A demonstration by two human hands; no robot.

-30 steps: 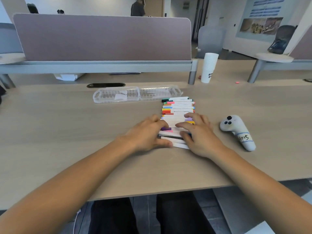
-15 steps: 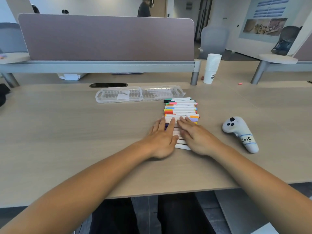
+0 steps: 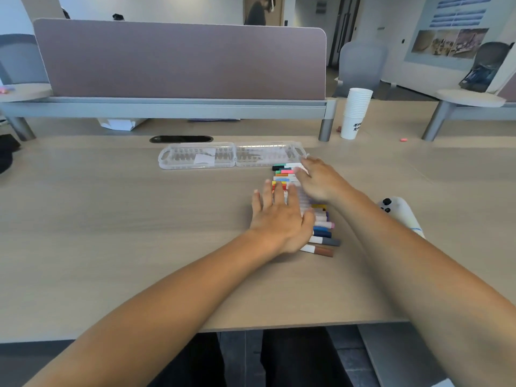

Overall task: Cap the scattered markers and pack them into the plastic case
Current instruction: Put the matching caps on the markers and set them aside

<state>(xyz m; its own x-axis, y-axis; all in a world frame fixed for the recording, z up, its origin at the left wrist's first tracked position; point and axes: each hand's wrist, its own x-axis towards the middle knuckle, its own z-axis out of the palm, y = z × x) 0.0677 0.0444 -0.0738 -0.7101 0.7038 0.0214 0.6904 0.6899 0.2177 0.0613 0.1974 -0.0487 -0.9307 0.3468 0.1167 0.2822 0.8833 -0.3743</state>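
Capped markers [image 3: 321, 233] in a row; clear case [image 3: 181, 157] apparently open beyond.

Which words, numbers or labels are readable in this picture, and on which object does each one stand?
No text here is readable.
On the paper cup stack: black characters on the lowest cup, too blurred to read.
On the wall poster: text lines, too small to read.
On the sticker in the plastic case: blurred, nothing legible.

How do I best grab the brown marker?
Probably pinch the brown marker by its capped right end, coming from the near side. It lies flat, last in the row; the left hand covers its other end, and the grey marker crowds its far side.
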